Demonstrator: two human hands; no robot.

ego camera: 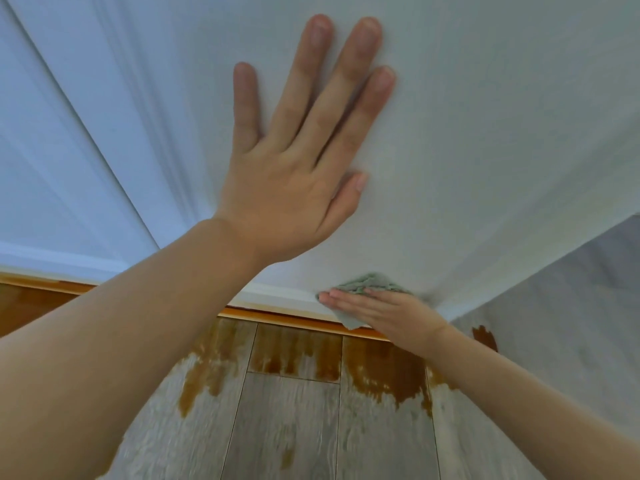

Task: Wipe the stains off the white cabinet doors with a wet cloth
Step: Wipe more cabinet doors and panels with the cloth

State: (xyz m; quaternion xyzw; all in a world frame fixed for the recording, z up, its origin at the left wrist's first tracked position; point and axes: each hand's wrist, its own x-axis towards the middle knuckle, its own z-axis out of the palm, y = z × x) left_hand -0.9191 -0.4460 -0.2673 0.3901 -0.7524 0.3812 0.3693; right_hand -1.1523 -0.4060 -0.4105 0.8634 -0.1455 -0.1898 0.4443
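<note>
A person's left hand lies flat, fingers spread, on a white cabinet door. Lower down, the right hand, fingers straight, presses a green cloth against the door's bottom edge, above the wood floor.

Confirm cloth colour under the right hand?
Pale grey-green cloth, pressed flat against the white cabinet door by the right hand. Seen in the head view.

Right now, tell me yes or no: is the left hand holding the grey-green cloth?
No: the left hand lies flat and bare on the white cabinet door; the right hand presses the grey-green cloth.
</note>
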